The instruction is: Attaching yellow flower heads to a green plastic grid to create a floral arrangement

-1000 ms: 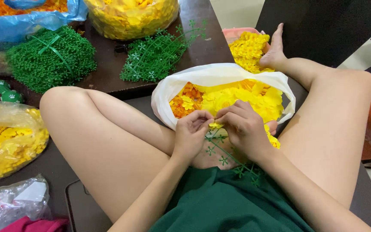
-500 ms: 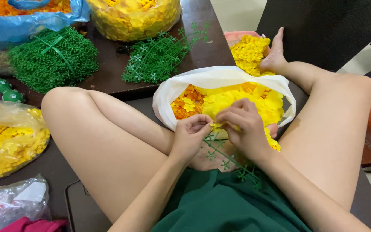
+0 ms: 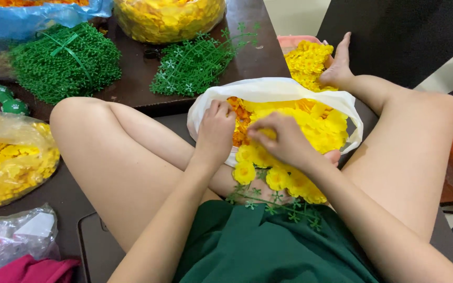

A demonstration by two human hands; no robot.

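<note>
both hands in white bag (image 3: 268, 90) — left hand (image 3: 217, 126) curled on its rim, right hand (image 3: 284, 139) pinching yellow flowers (image 3: 321, 123)

Head-worn view, steeply down, close over lap.

yellow flowers (image 3: 310, 131), white bag (image 3: 273, 90), green stems (image 3: 273, 204)

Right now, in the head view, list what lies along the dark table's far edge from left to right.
Blue plastic bag of orange flowers → tied bundle of green plastic stems → clear bag of yellow flowers → loose green plastic stem sprigs.
</note>
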